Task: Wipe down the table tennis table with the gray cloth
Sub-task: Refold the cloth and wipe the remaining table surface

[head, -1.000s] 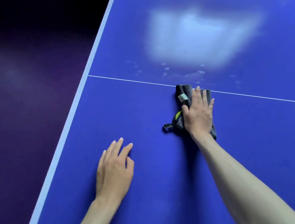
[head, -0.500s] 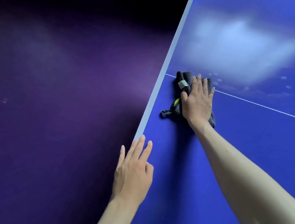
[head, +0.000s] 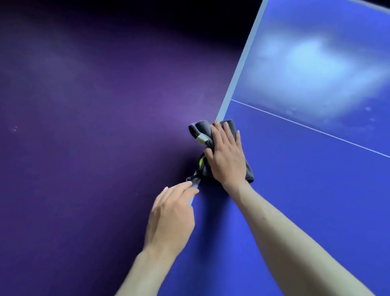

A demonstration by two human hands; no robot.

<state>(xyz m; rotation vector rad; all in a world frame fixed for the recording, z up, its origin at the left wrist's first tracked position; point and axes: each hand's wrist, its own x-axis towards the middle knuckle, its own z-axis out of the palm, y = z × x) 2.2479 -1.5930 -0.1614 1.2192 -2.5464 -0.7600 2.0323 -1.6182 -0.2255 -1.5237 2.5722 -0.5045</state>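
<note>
Gray cloth (head: 201, 132) slid to table (head: 319, 206) edge — right hand (head: 227, 156) flat atop

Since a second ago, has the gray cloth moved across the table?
Yes. The gray cloth has slid left along the white centre line to the table's left edge, where it now partly overhangs, under the flat right hand.

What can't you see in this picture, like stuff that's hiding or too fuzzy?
All in the head view:
- Most of the crumpled gray cloth: the flat right hand covers it.
- The small pale tag on the cloth: too small to read.
- The left hand fingertips at the table's edge: whether they touch the cloth's dark loop is unclear.
- The blue table tennis table: cut off right and bottom; glare hides the wet patch.
</note>
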